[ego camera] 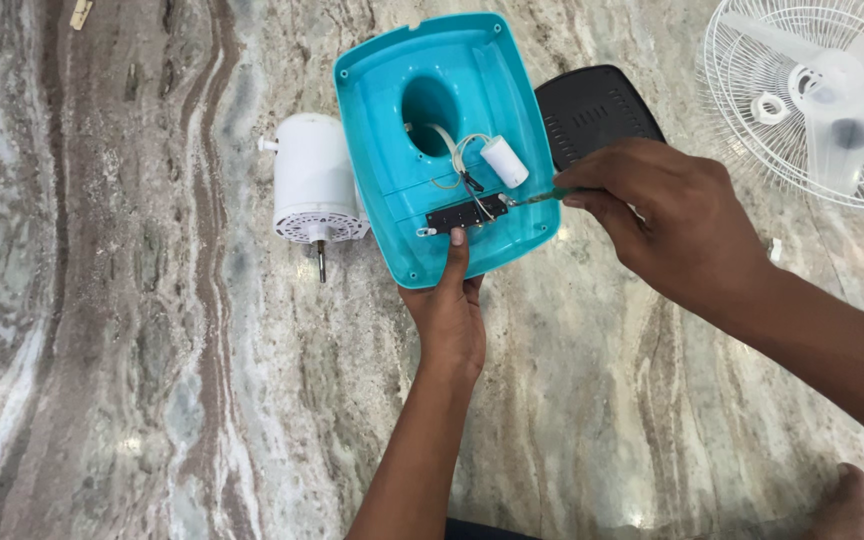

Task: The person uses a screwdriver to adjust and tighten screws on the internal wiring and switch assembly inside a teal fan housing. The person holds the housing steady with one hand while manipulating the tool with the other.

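Observation:
A turquoise plastic fan base (472, 70) stands tilted on the marble floor, its hollow inside facing me. Inside it sit a black switch block (467, 214), thin wires and a white cylindrical capacitor (504, 161). My left hand (450, 315) grips the base's near rim from below, thumb pressed on the switch block. My right hand (667, 225) holds a thin green-handled screwdriver (542, 196), its tip at the right end of the switch block.
A white fan motor (314, 180) with its shaft pointing toward me lies just left of the base. A black perforated cover (597, 110) lies behind my right hand. A white wire fan guard with translucent blades (822, 95) sits at the top right.

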